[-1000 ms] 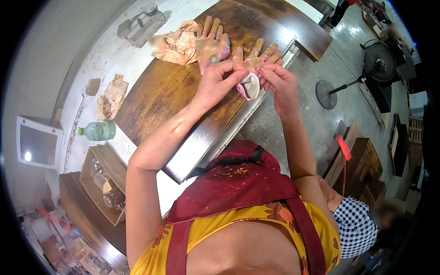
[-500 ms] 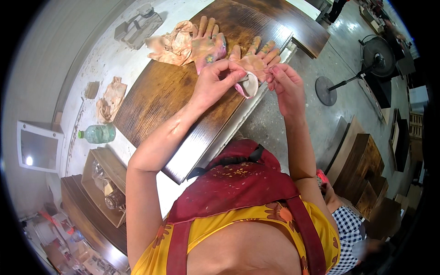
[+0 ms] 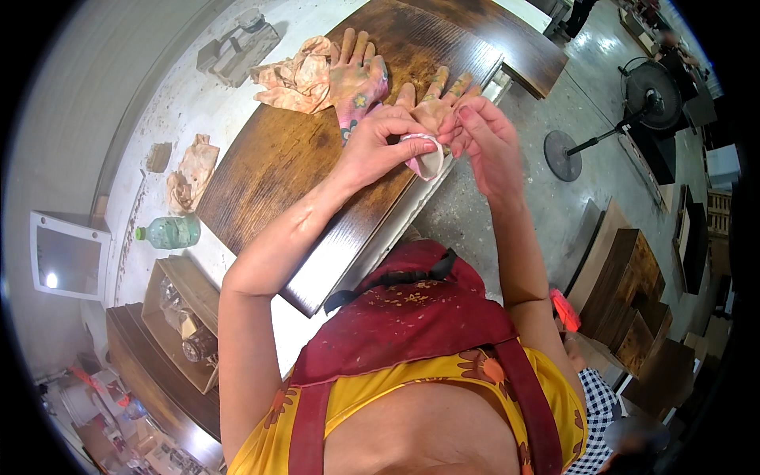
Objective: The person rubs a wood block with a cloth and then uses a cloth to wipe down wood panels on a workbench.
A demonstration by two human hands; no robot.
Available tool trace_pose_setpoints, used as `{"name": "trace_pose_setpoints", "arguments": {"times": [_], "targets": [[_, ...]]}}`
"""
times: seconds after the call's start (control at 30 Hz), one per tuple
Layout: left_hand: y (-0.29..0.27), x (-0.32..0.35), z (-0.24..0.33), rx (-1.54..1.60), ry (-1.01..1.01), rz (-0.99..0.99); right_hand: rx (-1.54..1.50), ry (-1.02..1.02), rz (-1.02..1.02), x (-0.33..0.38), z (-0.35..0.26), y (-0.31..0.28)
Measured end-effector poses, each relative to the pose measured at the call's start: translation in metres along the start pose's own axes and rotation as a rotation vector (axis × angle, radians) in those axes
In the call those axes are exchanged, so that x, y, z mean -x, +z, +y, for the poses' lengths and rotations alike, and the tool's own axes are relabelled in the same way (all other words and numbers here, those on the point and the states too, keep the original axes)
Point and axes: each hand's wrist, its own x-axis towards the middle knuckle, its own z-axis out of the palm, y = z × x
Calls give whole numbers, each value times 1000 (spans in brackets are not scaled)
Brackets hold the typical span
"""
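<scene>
I have the left hand (image 3: pixel 378 141) pinching the cuff (image 3: pixel 431 164) of a stained glove (image 3: pixel 433 112), which lies over the wooden panel's (image 3: pixel 293 158) edge, its fingers pointing away beyond both hands. The right hand (image 3: pixel 492 146) curls just beside that cuff; I cannot tell whether it grips anything.

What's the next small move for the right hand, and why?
Probably bring the right hand to the free edge of the cuff and pinch it lightly. The left hand already pinches the cuff of this glove, its opening shows, and the right hand is close by. Blur hides whether the right hand's grip holds anything.
</scene>
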Motion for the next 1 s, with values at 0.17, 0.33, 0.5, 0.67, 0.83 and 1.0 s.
{"name": "trace_pose_setpoints", "arguments": {"times": [0.17,0.33,0.5,0.67,0.83,1.0], "targets": [[1,0,6,119,13,-36,50,-63,24,-4,5,-9],[-4,1,8,387,-255,-136,-33,-33,112,-4,12,-22],[-2,1,4,295,-227,-96,-75,-59,117,-5,6,-24],[1,0,10,134,-119,-142,-163,-86,85,-4,8,-26],[0,-1,8,122,-116,-120,-236,-95,117,-3,7,-24],[-2,-1,7,63,-157,-144,-339,-133,143,-1,5,-37]]}}
